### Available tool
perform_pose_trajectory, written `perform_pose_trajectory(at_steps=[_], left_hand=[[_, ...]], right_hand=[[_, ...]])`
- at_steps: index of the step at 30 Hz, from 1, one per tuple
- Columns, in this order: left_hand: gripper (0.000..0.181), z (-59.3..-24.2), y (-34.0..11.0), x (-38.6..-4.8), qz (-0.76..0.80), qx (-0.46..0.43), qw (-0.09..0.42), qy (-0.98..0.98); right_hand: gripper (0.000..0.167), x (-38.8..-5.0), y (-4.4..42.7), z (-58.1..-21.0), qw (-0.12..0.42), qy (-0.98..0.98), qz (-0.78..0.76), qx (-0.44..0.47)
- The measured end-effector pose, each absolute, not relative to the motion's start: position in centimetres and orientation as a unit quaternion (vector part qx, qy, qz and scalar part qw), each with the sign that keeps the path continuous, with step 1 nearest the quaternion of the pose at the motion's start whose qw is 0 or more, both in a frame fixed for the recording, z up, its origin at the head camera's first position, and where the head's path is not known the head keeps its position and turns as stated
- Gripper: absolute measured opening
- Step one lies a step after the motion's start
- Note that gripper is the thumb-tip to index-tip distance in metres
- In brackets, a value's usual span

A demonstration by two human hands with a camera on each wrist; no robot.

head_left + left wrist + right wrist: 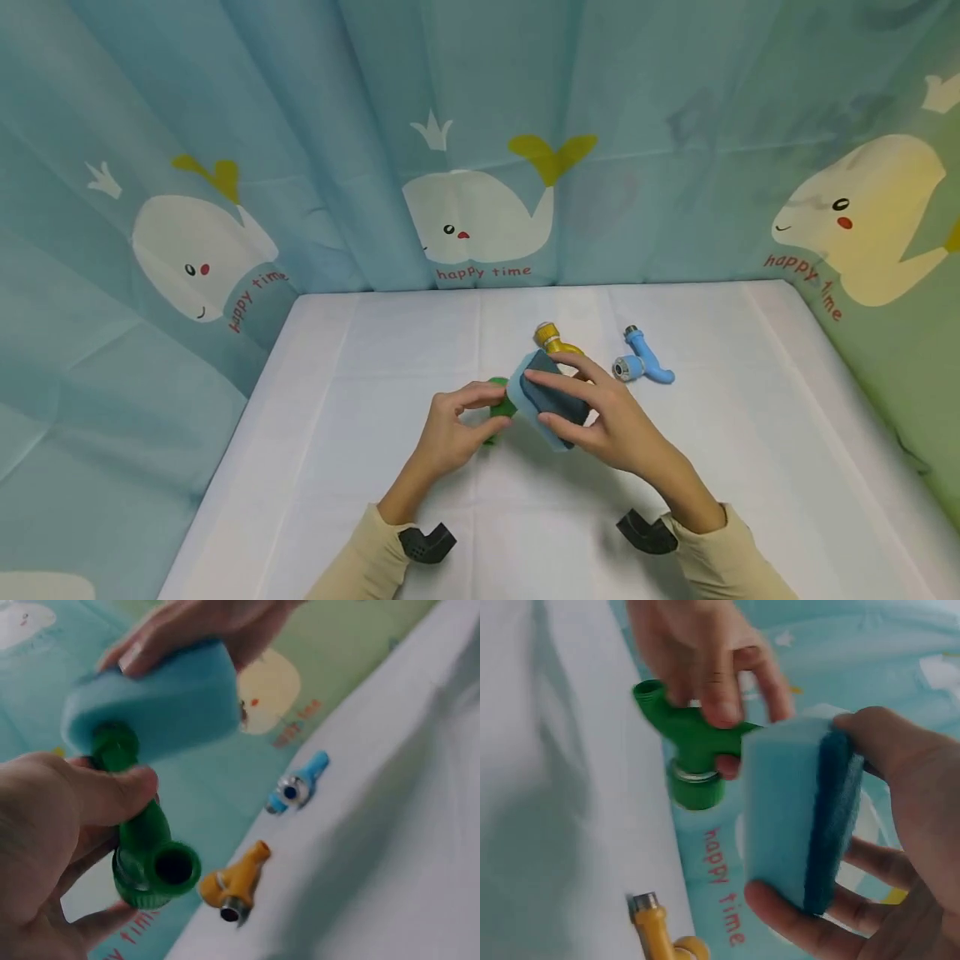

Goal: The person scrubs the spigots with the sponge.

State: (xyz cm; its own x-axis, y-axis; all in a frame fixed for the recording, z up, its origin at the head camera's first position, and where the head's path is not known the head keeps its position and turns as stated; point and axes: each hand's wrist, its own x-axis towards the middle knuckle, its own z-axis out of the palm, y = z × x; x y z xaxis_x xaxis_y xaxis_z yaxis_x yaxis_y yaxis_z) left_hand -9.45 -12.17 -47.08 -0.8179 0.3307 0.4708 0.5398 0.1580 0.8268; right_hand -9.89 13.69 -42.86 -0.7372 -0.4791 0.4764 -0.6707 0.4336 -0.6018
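Observation:
A green plastic tap is pinched between the thumb and fingers of my left hand, held above the table. My right hand grips a blue sponge with a darker scouring layer on one side. In the left wrist view the sponge's light-blue face meets one end of the green tap, and the right hand's fingers curl over the sponge's top. From the head view, the sponge and left fingers hide much of the tap.
Behind the sponge a yellow tap lies on the white table. A blue tap rests farther right. A curtain with printed whales hangs along the table's back and sides.

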Motion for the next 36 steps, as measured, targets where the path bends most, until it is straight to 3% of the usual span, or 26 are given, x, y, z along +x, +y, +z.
perform_pose_trajectory(at_steps=[3, 11, 21, 28, 36], left_hand=[[0.031, -47.05, -12.36, -9.55, -0.57, -0.301, 0.1, -0.758], [0.047, -46.96, -12.67, -9.6, -0.576, -0.306, 0.101, -0.752], [0.039, -46.88, -12.81, -9.9, -0.556, -0.326, 0.117, -0.755], [0.035, -46.96, -12.75, -10.15, -0.514, -0.344, 0.146, -0.772], [0.038, -46.64, -13.01, -9.69, -0.584, -0.282, 0.081, -0.757]], right_hand=[[0.053, -10.07, 13.76, -42.86, 0.126, -0.851, 0.375, 0.345], [0.055, -10.4, 13.93, -43.04, 0.102, -0.836, 0.412, 0.347], [0.054, -10.02, 13.86, -42.75, 0.118, -0.843, 0.39, 0.352], [0.051, -9.81, 13.51, -42.57, 0.167, -0.856, 0.33, 0.362], [0.043, -9.87, 13.41, -42.28, 0.223, -0.856, 0.304, 0.354]])
